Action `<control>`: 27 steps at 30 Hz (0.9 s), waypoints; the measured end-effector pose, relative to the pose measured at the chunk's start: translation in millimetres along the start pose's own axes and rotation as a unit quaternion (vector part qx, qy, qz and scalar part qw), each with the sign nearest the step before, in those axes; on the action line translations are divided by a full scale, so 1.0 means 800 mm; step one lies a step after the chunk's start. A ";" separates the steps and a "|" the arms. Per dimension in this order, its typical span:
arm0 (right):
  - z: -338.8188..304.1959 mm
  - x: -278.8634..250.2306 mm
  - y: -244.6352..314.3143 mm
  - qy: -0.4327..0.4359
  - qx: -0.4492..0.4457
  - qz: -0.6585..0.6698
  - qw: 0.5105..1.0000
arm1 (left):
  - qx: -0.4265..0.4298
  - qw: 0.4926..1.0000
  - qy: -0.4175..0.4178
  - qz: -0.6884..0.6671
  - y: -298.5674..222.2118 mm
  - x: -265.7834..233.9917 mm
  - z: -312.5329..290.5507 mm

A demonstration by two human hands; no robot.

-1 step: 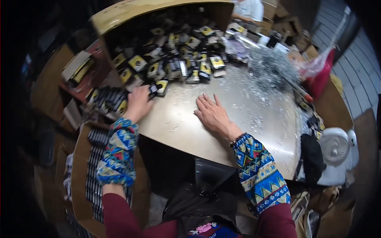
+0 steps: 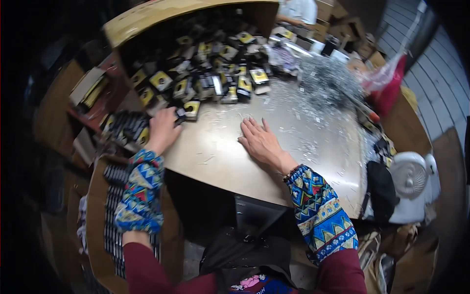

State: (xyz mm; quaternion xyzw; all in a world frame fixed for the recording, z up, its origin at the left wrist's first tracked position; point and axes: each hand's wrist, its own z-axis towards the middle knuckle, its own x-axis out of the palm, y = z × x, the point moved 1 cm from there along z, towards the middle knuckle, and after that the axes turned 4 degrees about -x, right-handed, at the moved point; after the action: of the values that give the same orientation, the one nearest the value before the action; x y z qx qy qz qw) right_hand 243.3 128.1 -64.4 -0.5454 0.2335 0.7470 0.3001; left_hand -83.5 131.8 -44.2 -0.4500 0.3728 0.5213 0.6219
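Note:
At the left edge of the metal-topped table (image 2: 210, 147), my left hand (image 2: 163, 131) curls its fingers on a small black box (image 2: 180, 116). Part of that box is hidden by the fingers. Just beyond it sits a black and yellow box (image 2: 191, 109), at the near edge of a heap of similar boxes (image 2: 230, 73). My right hand (image 2: 262, 142) lies palm down on the tabletop, fingers stretched out, holding nothing. Small clear slivers (image 2: 311, 144) are scattered around and to the right of it.
A large carton (image 2: 196, 14) opens behind the heap. Beside my left forearm, a carton (image 2: 98, 206) holds rows of black boxes. A tangle of clear scraps (image 2: 328, 78) is piled at back right; a white fan (image 2: 409, 176) stands right. Another person (image 2: 297, 12) is at the back.
The whole view has shifted slightly, so the table and heap appear further left. Against the tabletop, my right hand lies a little further right. My left hand stays at the small black box.

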 end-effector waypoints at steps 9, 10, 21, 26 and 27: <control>-0.167 -0.048 -0.075 0.046 0.218 -0.019 0.975 | -0.093 0.831 0.061 -0.545 -0.085 -0.011 -0.088; -0.173 -0.050 -0.077 0.008 0.235 0.006 0.972 | -0.171 0.786 0.098 -0.586 -0.089 -0.005 -0.104; -0.278 -0.058 -0.093 -0.031 0.349 0.040 0.936 | -0.414 0.502 0.299 -0.698 -0.131 0.046 -0.355; -0.190 -0.046 -0.014 -0.068 0.252 0.090 0.961 | -0.340 0.611 0.406 -0.589 -0.172 0.098 -0.398; -0.178 -0.039 -0.001 -0.063 0.225 0.086 0.968 | -0.355 0.593 0.421 -0.587 -0.194 0.081 -0.385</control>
State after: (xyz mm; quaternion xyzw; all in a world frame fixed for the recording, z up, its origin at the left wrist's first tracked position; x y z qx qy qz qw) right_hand 347.3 26.1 -76.6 -0.3932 0.4222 0.7311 0.3641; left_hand 82.3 -147.8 -175.8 -0.9260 0.0340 -0.1136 0.3584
